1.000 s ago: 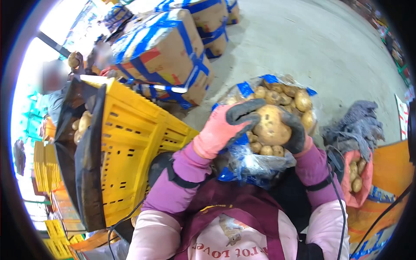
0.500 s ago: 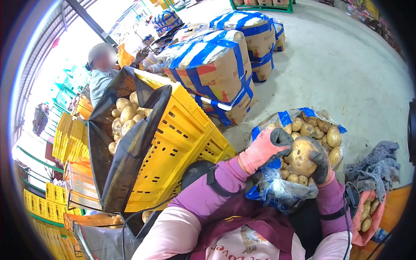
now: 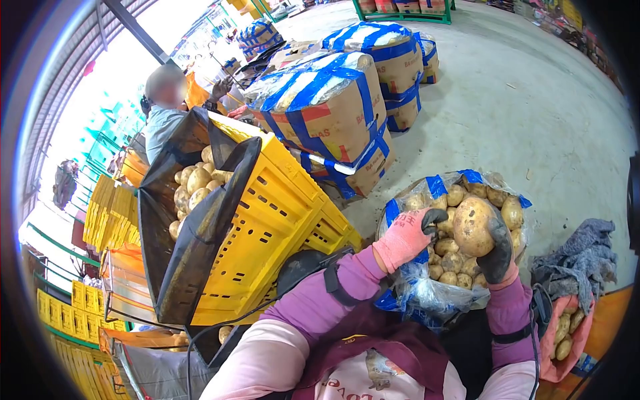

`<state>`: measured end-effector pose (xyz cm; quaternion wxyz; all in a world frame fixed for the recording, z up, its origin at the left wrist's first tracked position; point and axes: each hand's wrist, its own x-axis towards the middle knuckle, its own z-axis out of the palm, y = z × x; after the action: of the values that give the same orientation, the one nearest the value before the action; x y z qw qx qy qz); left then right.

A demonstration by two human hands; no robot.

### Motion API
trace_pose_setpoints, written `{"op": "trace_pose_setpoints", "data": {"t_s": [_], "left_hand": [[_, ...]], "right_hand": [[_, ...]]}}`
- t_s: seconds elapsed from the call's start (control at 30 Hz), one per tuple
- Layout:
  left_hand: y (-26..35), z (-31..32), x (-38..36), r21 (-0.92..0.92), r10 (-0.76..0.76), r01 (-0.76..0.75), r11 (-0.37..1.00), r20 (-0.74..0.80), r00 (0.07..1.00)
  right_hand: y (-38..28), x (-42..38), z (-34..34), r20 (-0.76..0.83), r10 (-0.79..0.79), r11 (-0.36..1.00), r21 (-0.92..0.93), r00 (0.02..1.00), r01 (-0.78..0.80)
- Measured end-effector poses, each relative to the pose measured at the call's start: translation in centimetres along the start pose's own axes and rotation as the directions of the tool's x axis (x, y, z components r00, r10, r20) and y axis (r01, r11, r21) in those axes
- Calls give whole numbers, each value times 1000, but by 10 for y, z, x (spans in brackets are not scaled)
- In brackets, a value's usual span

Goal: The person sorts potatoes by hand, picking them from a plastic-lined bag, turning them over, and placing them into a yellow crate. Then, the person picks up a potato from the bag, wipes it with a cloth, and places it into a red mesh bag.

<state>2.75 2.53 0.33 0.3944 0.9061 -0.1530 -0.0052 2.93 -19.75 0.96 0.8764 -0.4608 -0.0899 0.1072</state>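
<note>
My right hand [image 3: 497, 248], in a glove with a dark palm and fingers, grips a large potato [image 3: 474, 225] from its right side. It is held above a carton of potatoes [image 3: 451, 261] lined with clear plastic and blue tape. My left hand [image 3: 412, 233], in a pink glove with dark fingertips, is just left of that potato and apart from it. Its fingers are curled in over the carton's left side; whether anything is between them is hidden.
To the left, a tilted yellow crate [image 3: 267, 220] with a dark cloth lining [image 3: 200, 267] holds more potatoes [image 3: 198, 179]. Taped cartons [image 3: 327, 107] stand ahead. At right lie a pink sack [image 3: 559, 350] of potatoes and a grey cloth [image 3: 579, 261]. Another person [image 3: 163, 123] works behind the crate.
My right hand has lifted the large potato slightly up and to the right. My left hand has drawn away from it, down and to the left.
</note>
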Motion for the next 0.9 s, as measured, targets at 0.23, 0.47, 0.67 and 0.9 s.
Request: {"op": "trace_pose_setpoints", "data": {"t_s": [0.23,0.47,0.67,0.9], "left_hand": [[7,13,-1,182,33,-10,983,-124,992],[17,1,10,-830,83,-130,543,-101,991],[32,-3,-3,-379,28,-58,924,-84,996],[7,-11,2,-583,-209,131,801,-68,976]], "right_hand": [[-5,-4,-1,45,-57,991,-122,997,62],[34,-11,-20,255,-148,823,-504,956,262],[39,-13,-12,456,-149,429,-770,878,473],[22,-20,18,112,208,978,-47,972,-204]]}}
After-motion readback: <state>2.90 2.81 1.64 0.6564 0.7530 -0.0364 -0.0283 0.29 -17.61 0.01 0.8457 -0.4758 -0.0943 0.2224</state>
